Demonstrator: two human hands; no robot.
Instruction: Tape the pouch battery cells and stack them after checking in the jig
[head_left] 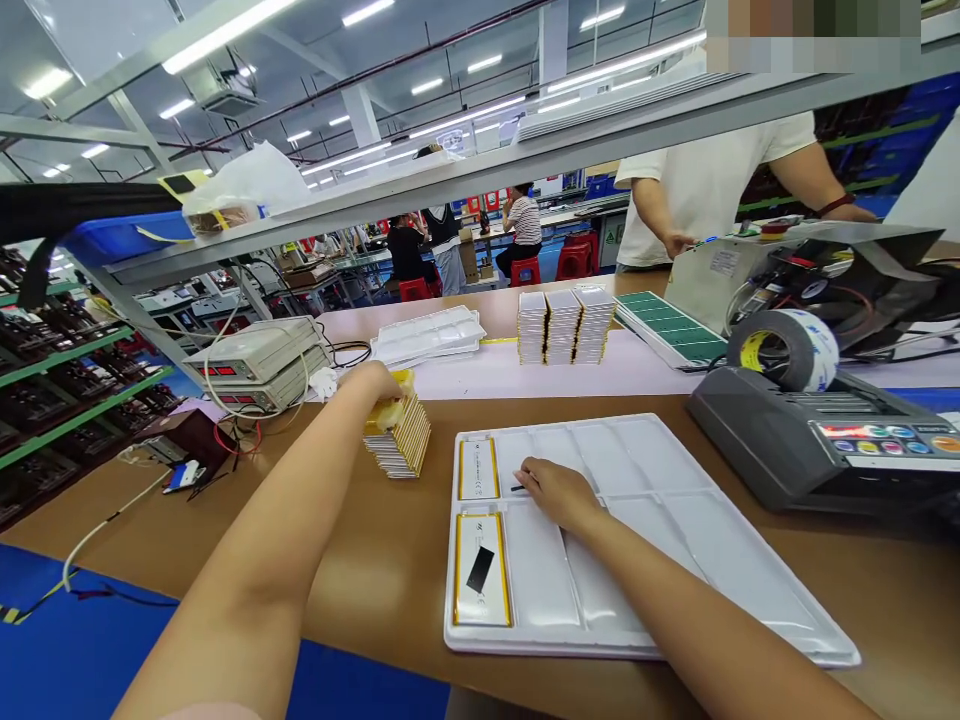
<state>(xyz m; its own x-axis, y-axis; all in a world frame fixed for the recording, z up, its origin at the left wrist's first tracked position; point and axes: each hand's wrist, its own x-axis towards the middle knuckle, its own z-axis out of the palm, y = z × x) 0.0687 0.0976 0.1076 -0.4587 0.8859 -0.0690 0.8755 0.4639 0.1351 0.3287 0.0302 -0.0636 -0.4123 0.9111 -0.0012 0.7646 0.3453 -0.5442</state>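
My left hand (371, 385) is closed at the top of a leaning stack of flat battery cells (399, 440) with yellow edges. Its fingers grip a cell there, though the fingertips are partly hidden. Over the white plastic tray (645, 455), my right hand (559, 490) pinches a small black strip (518, 488) between thumb and finger. Two white battery cells lie in the tray's left compartments: an upper cell (478, 468) and a lower cell (481, 595). A black rectangular piece (480, 570) rests at a slant on the lower one.
A tape dispenser (817, 440) with a tape roll (787, 350) stands right. Behind are stacked cells (562, 325), white trays (427, 335) and a green panel (671, 328). Grey instruments (259, 365) with cables sit left. A shelf beam (480, 180) crosses overhead; a person (705, 190) stands opposite.
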